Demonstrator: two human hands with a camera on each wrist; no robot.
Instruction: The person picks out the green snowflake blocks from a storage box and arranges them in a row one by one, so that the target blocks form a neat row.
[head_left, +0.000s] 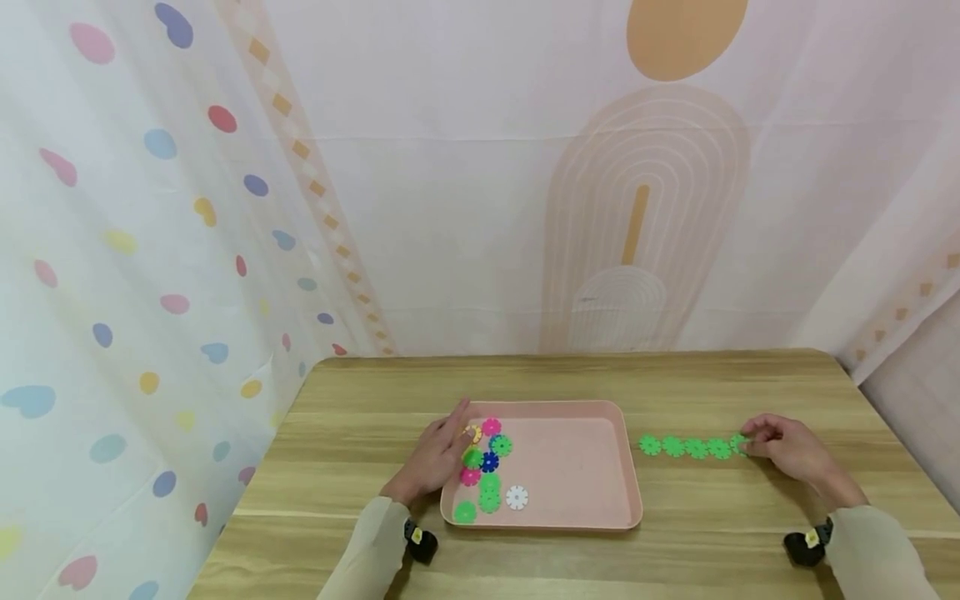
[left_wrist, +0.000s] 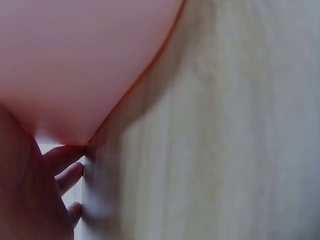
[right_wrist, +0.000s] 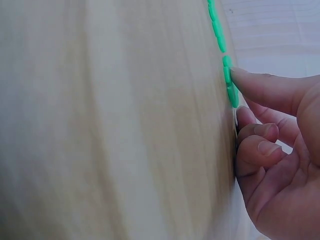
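Note:
My right hand [head_left: 789, 450] pinches the rightmost green snowflake disc [head_left: 738, 444], which stands at the end of a row of green snowflake discs [head_left: 673, 447] on the table. In the right wrist view the thumb [right_wrist: 260, 90] lies against the last green disc [right_wrist: 232, 95], and the other fingers are curled below it, low over the wood. My left hand [head_left: 433, 458] holds the left wall of a pink tray [head_left: 570, 527], thumb inside and fingers outside. The left wrist view shows those fingers [left_wrist: 70, 177] beside the tray's outer wall [left_wrist: 75, 80].
Snowflake discs in several colours lie at the tray's left side, among them a pink one [head_left: 491, 427], a dark blue one [head_left: 490, 462] and a white one [head_left: 517, 497]. Behind the wooden table [head_left: 555, 379] hangs a patterned curtain [head_left: 465, 208].

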